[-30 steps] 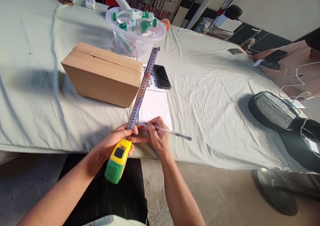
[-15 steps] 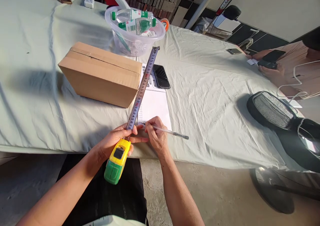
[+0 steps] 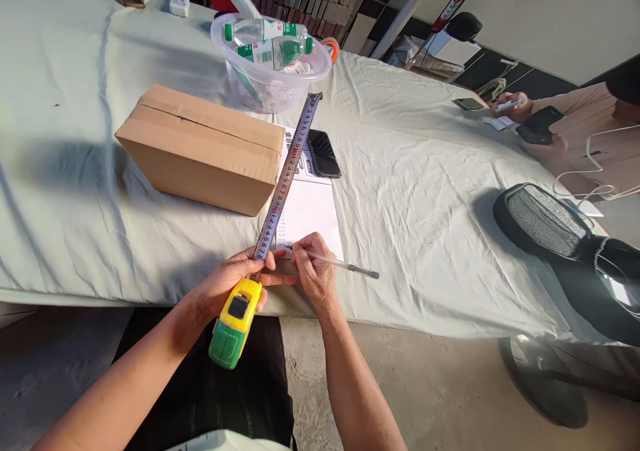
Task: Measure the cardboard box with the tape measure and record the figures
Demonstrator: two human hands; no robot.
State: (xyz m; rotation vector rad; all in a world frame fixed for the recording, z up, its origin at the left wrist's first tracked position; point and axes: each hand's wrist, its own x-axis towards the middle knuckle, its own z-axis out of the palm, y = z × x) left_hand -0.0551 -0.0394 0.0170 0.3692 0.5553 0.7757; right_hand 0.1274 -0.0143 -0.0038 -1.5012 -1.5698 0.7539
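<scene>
My left hand (image 3: 227, 283) grips a yellow and green tape measure (image 3: 233, 321) at the table's near edge. Its blade (image 3: 287, 174) runs up and away, past the right end of a closed cardboard box (image 3: 200, 148). My right hand (image 3: 313, 270) is closed on a clear pen (image 3: 340, 264), with the tip resting on a white sheet of paper (image 3: 310, 211) beside the blade. The two hands touch at the fingers.
A black phone (image 3: 324, 152) lies on the paper's far end. Behind it stands a clear plastic bowl (image 3: 273, 78) with water bottles in it. A black fan (image 3: 550, 224) lies at the right. Another person's hands (image 3: 540, 138) hold a phone at the far right.
My hands, the tape and the pen have stayed in place. The other person's hands at the far right have shifted, one reaching further up the table.
</scene>
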